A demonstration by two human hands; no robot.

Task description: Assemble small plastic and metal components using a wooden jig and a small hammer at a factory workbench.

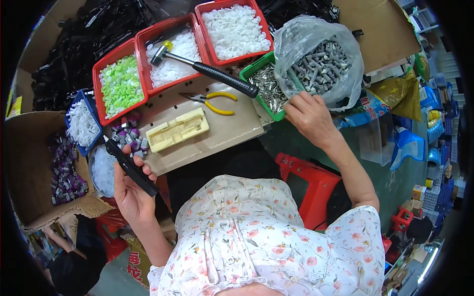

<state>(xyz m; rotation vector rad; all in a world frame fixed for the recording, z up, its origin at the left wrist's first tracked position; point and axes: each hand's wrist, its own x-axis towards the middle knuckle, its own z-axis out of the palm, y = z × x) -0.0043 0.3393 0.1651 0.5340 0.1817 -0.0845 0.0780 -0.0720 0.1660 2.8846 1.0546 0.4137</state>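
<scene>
My left hand (134, 197) is closed round a long black plastic housing (129, 166), tilted, with a small white tip at its upper end. To the right, my right hand (311, 117) has its fingers curled together at the edge of a green tray (278, 117) of small metal pins (267, 85), beside an open clear plastic bag (296, 37) of grey cylindrical parts (326, 64). Whatever those fingertips hold is hidden. Between my hands, a cream fixture block (177, 130) with a recessed top lies on the brown board, near yellow-handled pliers (217, 102).
A hammer (212, 71) lies across the red trays (198, 49) of white and green pieces. At left are a blue tray (98, 133), a bowl of clear pieces (102, 170) and a cardboard box (24, 148) of purple-and-silver parts. A red stool (316, 192) stands below right.
</scene>
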